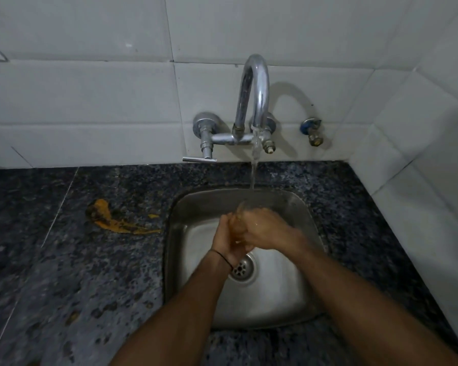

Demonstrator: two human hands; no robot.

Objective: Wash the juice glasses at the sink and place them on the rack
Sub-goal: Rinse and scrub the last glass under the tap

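Both my hands meet over the steel sink (296,294), under the running water. My left hand (226,240), with a thin black band on its wrist, curls in from the left. My right hand (266,228) wraps over from the right. Between them is a clear juice glass (242,206); only its wet rim shows above my fingers, and the rest is hidden. The stream from the chrome tap (254,85) falls onto the rim. No rack and no other glasses are in view.
A dark speckled granite counter (72,273) surrounds the sink, with an orange-brown smear (109,219) left of the basin. The drain (242,268) lies below my left wrist. A tap lever (199,159) and a small valve (312,133) stick out from the white tiled wall, which turns a corner at the right.
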